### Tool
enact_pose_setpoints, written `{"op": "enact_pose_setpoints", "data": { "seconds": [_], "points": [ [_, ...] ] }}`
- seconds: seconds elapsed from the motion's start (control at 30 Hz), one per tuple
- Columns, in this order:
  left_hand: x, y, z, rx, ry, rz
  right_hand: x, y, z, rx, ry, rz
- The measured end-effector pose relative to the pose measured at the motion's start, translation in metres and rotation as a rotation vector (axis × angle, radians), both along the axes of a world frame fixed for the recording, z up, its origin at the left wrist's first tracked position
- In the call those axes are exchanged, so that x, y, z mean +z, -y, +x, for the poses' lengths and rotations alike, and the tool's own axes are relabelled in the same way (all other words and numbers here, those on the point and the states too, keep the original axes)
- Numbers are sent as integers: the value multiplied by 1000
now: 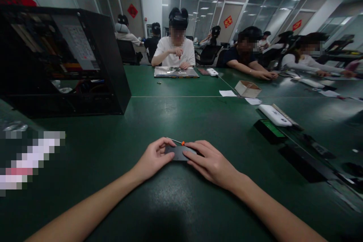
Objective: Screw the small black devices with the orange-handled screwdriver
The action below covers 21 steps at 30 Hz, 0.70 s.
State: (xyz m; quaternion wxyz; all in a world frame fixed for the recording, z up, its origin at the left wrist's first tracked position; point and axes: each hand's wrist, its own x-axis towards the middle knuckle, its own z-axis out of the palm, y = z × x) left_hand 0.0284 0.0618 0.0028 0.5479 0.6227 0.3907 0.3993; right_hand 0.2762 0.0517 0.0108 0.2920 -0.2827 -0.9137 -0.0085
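Observation:
A small, flat, dark grey rectangular piece sits between my hands, low over the green table. My left hand grips its left end, thumb on the near face and fingers curled behind. My right hand closes on the right end, its thumb and fingers pressed to the surface and covering that end. Just beyond the piece, a thin metal shaft with an orange part, which looks like a screwdriver, slants between my fingertips. Its other end is hidden by my right hand, so I cannot tell whether that hand also holds it.
An open black computer case stands at left. Across the green table, a person works over a flat panel. To the right are a small box, a white device, a green-topped black tray and dark parts.

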Motion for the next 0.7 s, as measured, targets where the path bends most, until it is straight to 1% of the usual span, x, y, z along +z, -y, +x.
{"op": "enact_pose_setpoints", "data": {
  "seconds": [0.07, 0.17, 0.27, 0.33, 0.37, 0.4, 0.47, 0.53, 0.57, 0.6, 0.63, 0.67, 0.7],
  "points": [
    [-1, -4, -1, 11, 112, -119, 0, 0, -1, -28, 33, 23],
    [0, -5, -1, -17, 158, -210, -1, 5, -10, -26, 54, 42],
    [1, -4, 0, -43, 148, -217, 2, 6, -16, -7, 56, 49],
    [1, -3, 0, -15, 159, -198, 7, 0, -8, -38, 70, 53],
    [1, -3, 1, 3, 168, -189, 10, -5, 3, -84, 71, 57],
    [0, -3, 0, 15, 177, -183, 13, -12, 18, -156, 58, 66],
    [-1, -4, 0, 11, 188, -173, 20, -28, 61, -389, -4, 95],
    [-2, -6, -1, -21, 181, -162, 25, -42, 111, -701, -62, 142],
    [-2, -6, -2, -37, 170, -156, 26, -47, 136, -895, -58, 156],
    [-2, -6, -2, -50, 156, -149, 27, -50, 159, -1091, -30, 138],
    [-1, -7, -2, -57, 141, -145, 28, -51, 177, -1257, 19, 75],
    [0, -7, -2, -61, 127, -141, 28, -50, 192, -1385, 76, -16],
    [1, -6, -1, -62, 116, -140, 28, -49, 203, -1471, 129, -121]
  ]
}}
